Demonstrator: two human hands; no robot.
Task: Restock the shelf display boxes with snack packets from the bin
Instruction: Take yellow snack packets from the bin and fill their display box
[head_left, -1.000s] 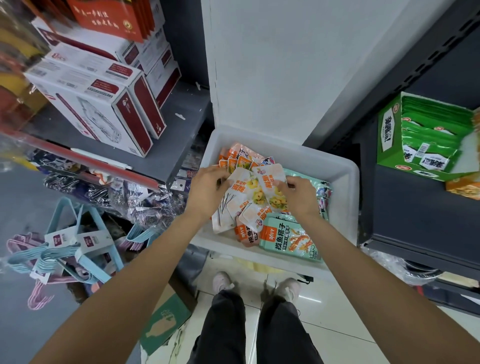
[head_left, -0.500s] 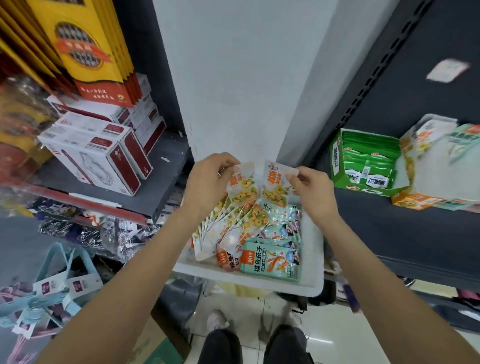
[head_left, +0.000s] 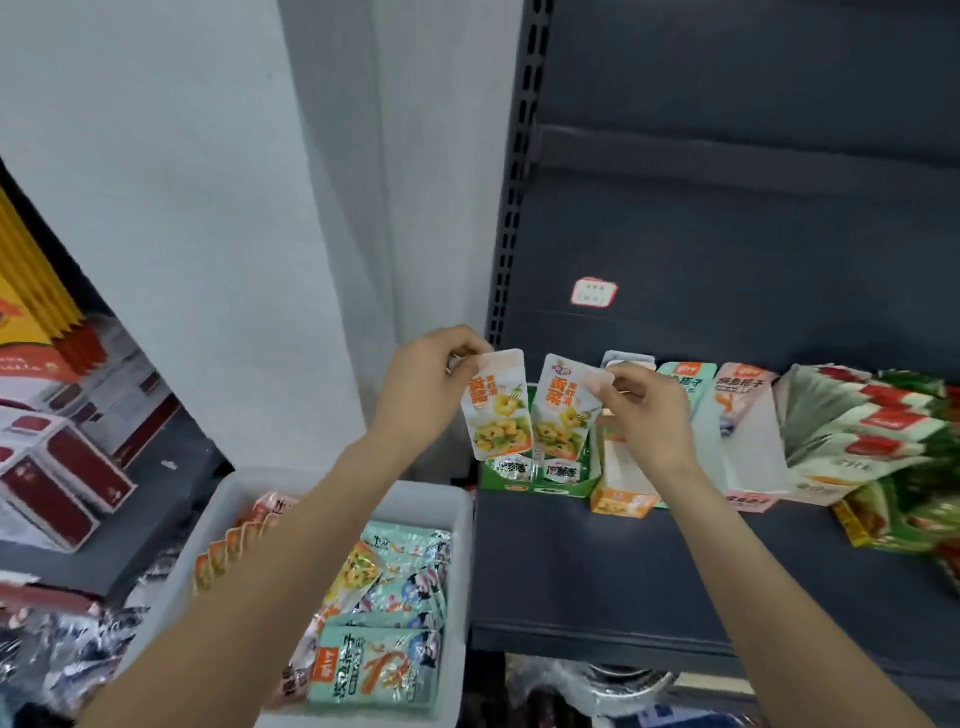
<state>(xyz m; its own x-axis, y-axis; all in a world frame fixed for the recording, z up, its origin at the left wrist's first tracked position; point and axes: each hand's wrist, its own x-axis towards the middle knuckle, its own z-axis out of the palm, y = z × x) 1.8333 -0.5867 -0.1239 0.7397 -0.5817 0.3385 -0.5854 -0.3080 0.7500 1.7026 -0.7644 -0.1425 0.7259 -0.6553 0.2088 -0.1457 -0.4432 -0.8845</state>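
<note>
Now the scene differs from the earlier frames in one main respect: the view and both hands are raised from the bin to the dark shelf (head_left: 649, 561), where a second ago both hands worked low among the packets in the bin.

The white bin (head_left: 457, 525) sits low and left of the shelf. It holds many loose snack packets, among them the teal packets (head_left: 379, 670) at its near end, so the supply is far from spent.

On the shelf stands a row of display boxes. The green display box (head_left: 535, 480) is at the left end. Just beside it on the right is the orange display box (head_left: 621, 501), which appears nearly empty. Further right, the pink display box (head_left: 748, 499) and a leaning stack of white and red packets (head_left: 862, 441) occupy the shelf.

The left hand (head_left: 421, 400) pinches the top edge of the left packet (head_left: 498, 410) between thumb and curled fingers. The right hand (head_left: 649, 410) pinches the top corner of the right packet (head_left: 563, 410) in the same manner. Both packets hang upright, side by side, in front of the green display box and above it. Whether further packets are stacked behind either one cannot be told.

Judgement: the pick stage is complete and the placement stage is in hand. The packet print matches the orange box colouring, so that box is the probable destination.
</note>
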